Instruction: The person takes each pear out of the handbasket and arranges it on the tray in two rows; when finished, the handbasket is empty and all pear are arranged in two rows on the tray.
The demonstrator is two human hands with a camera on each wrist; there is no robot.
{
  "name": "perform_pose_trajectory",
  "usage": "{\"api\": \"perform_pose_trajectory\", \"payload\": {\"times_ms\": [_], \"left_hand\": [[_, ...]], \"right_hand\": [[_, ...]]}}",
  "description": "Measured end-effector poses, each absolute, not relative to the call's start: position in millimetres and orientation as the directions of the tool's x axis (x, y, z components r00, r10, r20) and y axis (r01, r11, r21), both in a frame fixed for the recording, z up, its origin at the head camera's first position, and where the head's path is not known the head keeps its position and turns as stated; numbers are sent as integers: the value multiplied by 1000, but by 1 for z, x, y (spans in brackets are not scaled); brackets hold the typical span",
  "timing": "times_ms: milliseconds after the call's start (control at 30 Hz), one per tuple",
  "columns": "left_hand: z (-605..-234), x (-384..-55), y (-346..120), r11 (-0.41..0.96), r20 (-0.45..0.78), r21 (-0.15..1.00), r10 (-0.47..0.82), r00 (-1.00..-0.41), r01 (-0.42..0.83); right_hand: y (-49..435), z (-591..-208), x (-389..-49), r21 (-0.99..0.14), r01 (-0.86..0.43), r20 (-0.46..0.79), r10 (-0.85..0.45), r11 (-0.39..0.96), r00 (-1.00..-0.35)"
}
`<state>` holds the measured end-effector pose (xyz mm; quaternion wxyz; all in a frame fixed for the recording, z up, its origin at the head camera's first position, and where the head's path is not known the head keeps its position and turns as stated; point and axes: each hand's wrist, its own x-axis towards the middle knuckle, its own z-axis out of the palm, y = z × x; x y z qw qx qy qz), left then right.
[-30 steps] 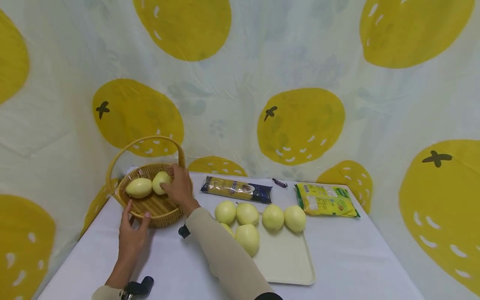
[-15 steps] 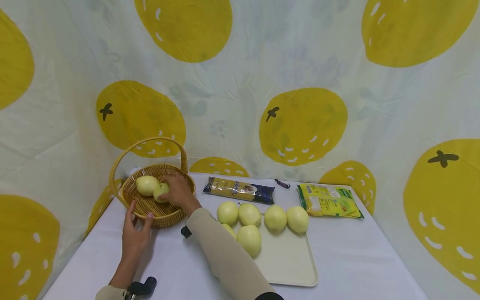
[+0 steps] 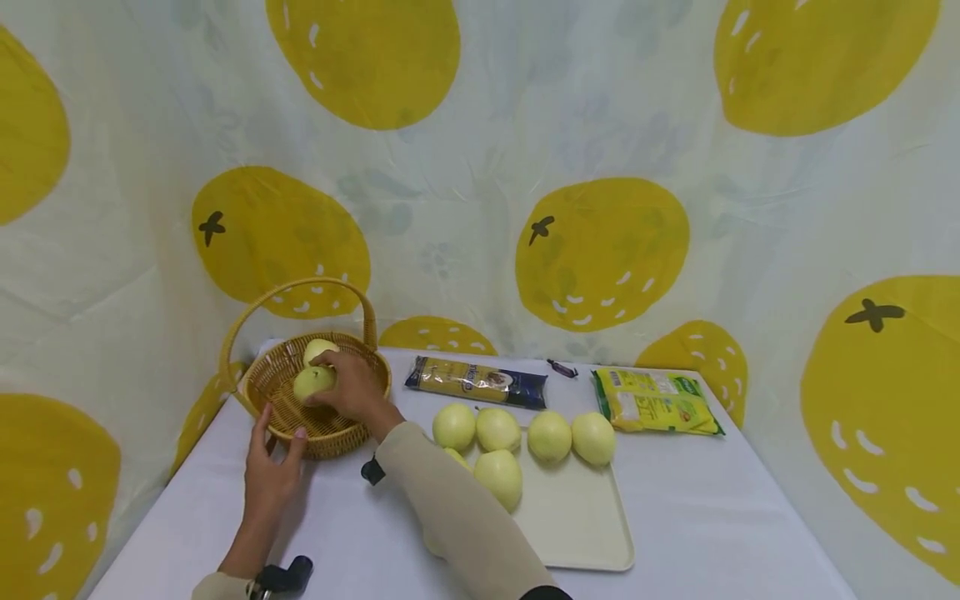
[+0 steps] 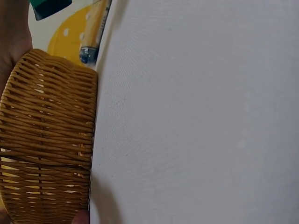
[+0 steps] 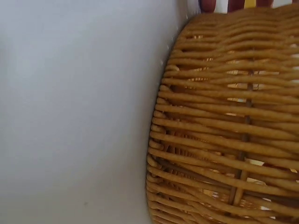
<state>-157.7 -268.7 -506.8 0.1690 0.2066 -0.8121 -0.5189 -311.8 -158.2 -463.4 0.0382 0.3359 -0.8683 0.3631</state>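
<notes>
A tan wicker basket [image 3: 330, 446] with a tall arched handle stands at the table's left. Inside, my right hand [image 3: 352, 385] holds a pale yellow pear [image 3: 312, 383], fingers over its top and side. Beyond it a second pear [image 3: 320, 348] lies partly hidden behind my fingers. My left hand [image 3: 272, 471] rests against the near left side of the basket, thumb and fingers spread, fingertips at the rim and outer wall. In the left wrist view the basket's woven side [image 4: 49, 135] fills the left; the right wrist view shows its wall [image 5: 224, 126] close up.
A cream tray [image 3: 577, 525] with several pears [image 3: 498, 479] is right of the basket, partly behind my right sleeve [image 3: 457, 508]. Behind it lie a long yellow-and-blue packet [image 3: 476, 381], a small dark wrapped item [image 3: 561, 368] and a yellow-green bag [image 3: 660, 402].
My right hand has shifted its pear leftward and nearer inside the basket. The other pear has moved from the basket's left side to the back. My left hand keeps its place at the basket.
</notes>
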Motion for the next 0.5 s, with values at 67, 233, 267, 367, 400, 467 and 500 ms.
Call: {"api": "perform_pose_trajectory", "payload": {"times_ms": [67, 233, 267, 367, 400, 467, 500], "left_hand": [[-508, -157, -268, 377, 56, 912, -509, -859, -164], [-507, -156, -267, 379, 60, 912, -500, -864, -156], [-507, -156, -268, 379, 59, 912, -500, -864, -157], [-507, -156, -269, 371, 54, 915, -503, -862, -159], [-508, -156, -269, 367, 50, 916, -506, -861, -163], [-506, -157, -268, 365, 41, 915, -513, -857, -174], [-506, -157, -268, 361, 36, 915, -516, -856, -179]], "right_hand": [[-155, -464, -309, -611, -614, 329, -545, 500, -771], [-148, -465, -302, -599, -633, 405, -496, 491, -768], [-146, -464, -300, -601, -637, 419, -488, 484, -766], [-140, -460, -293, -618, -643, 447, -472, 452, -760], [-137, -458, -290, -628, -642, 450, -468, 441, -761], [-133, -453, -284, -653, -633, 451, -459, 416, -766], [-130, -450, -281, -658, -633, 454, -456, 407, -766]]}}
